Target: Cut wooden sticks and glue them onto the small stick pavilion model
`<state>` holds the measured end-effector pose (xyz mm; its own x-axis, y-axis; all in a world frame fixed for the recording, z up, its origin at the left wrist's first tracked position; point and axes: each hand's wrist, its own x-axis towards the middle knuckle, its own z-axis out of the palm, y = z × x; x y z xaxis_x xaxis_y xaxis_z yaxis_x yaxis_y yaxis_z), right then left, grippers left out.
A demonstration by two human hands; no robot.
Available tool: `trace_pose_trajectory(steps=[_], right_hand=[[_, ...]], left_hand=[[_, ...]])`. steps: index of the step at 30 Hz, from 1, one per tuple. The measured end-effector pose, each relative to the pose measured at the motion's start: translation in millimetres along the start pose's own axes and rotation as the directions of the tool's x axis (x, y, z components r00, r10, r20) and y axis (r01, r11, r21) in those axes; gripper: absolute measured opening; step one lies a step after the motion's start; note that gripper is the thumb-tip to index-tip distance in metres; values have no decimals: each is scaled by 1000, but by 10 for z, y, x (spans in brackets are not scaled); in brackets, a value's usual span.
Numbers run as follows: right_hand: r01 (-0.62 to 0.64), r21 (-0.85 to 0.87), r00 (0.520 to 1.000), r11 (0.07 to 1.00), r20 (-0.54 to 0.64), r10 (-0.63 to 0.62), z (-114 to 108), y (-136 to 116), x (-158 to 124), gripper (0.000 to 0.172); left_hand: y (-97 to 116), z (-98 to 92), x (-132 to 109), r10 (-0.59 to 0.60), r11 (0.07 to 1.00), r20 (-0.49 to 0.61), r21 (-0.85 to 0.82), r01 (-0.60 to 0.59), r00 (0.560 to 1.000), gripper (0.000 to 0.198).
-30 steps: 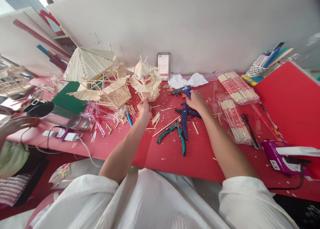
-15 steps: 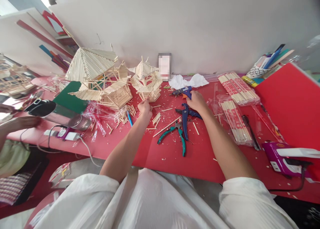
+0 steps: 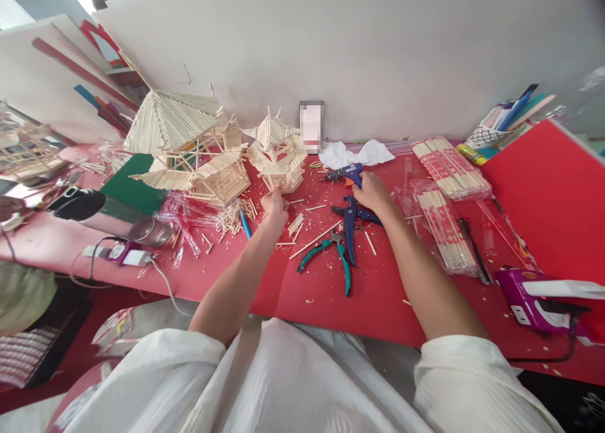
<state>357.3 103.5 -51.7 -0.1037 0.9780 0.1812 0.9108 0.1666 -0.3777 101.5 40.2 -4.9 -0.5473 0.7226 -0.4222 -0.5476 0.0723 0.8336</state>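
We could read no word, brand or number with certainty on the desk (image 3: 312, 307). Near its far edge, the upright phone (image 3: 311, 125) had its screen masked by coarse blocks, so we could make out no characters there. Towards the right edge, the upper pack of sticks (image 3: 451, 167) and the lower pack of sticks (image 3: 445, 231) carried red printing too small for us to read. We saw pale marks on the blue glue gun (image 3: 347, 172), equally illegible, and a small orange mark on the purple box (image 3: 513, 294) near the right corner that we could not decipher.
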Motion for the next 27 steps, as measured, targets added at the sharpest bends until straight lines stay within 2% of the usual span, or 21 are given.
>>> trace_pose_trajectory(steps=[16, 27], right_hand=[[20, -34, 999, 999, -43, -22, 35, 29, 3, 42], [18, -32, 1000, 999, -23, -19, 20, 25, 6, 38]], left_hand=[[10, -13, 3, -17, 999, 20, -28, 17, 1000, 48], [11, 2, 3, -9, 1000, 6, 0, 9, 1000, 46]])
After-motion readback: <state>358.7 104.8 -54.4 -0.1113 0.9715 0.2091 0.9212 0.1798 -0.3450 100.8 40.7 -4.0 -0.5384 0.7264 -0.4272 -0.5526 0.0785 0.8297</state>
